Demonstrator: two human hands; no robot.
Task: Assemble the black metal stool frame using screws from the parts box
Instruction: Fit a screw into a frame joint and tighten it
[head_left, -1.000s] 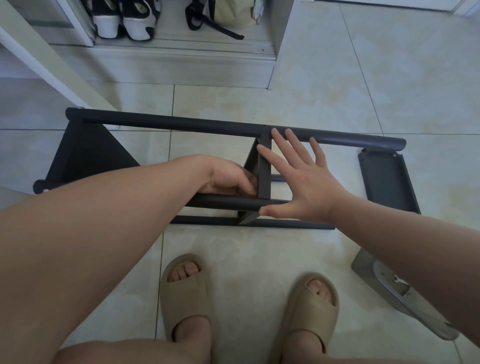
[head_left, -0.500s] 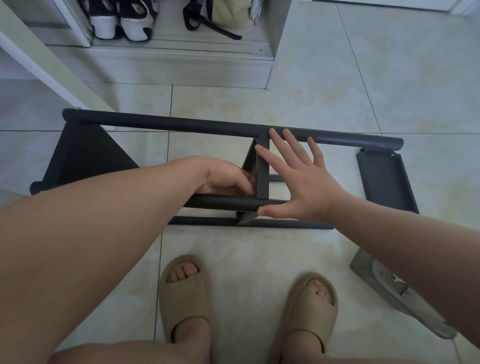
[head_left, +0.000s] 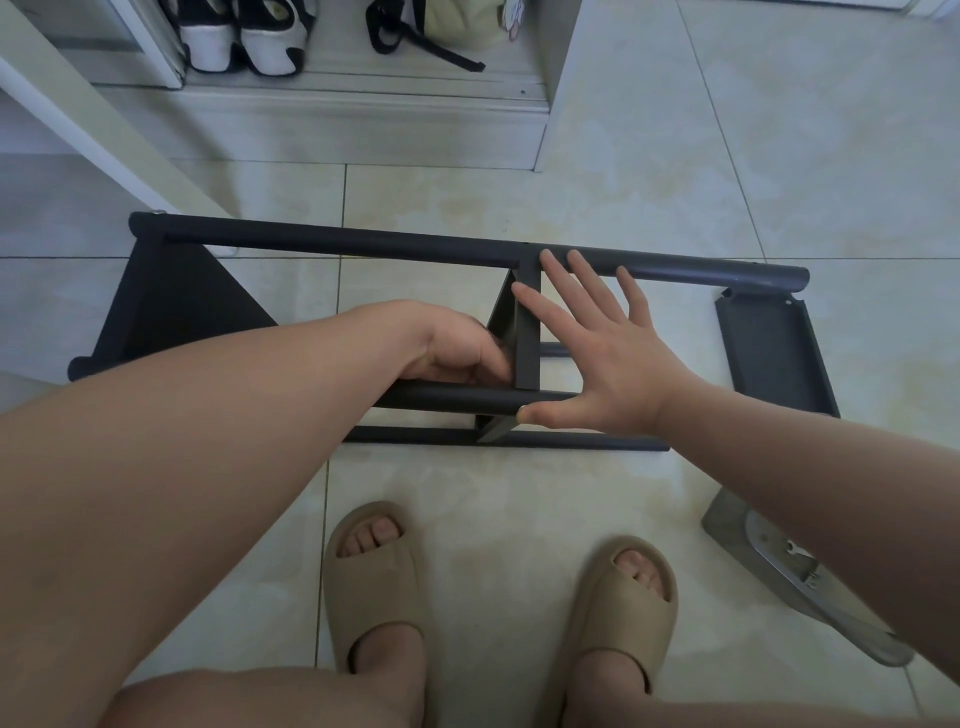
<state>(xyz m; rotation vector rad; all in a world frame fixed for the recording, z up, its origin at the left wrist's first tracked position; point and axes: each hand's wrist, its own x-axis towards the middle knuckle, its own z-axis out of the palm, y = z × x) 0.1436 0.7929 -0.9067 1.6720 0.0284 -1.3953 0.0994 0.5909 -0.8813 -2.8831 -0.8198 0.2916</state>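
Observation:
The black metal stool frame (head_left: 363, 241) lies on its side on the tiled floor, its long tubes running left to right. A flat black cross piece (head_left: 527, 332) stands between the far tube and a nearer tube (head_left: 457, 399). My right hand (head_left: 602, 353) presses flat against the cross piece from the right, fingers spread and straight, thumb on the nearer tube. My left hand (head_left: 457, 348) reaches inside the frame left of the cross piece with its fingers curled; what they hold is hidden.
A loose black panel (head_left: 774, 353) lies at the frame's right end. A clear parts bag with metal hardware (head_left: 795, 566) sits on the floor at the right. My feet in beige slippers (head_left: 374, 571) stand below the frame. A shoe shelf (head_left: 363, 88) is behind.
Nothing has visibly moved; both hands keep their places on the frame, with only a slight shift of the view.

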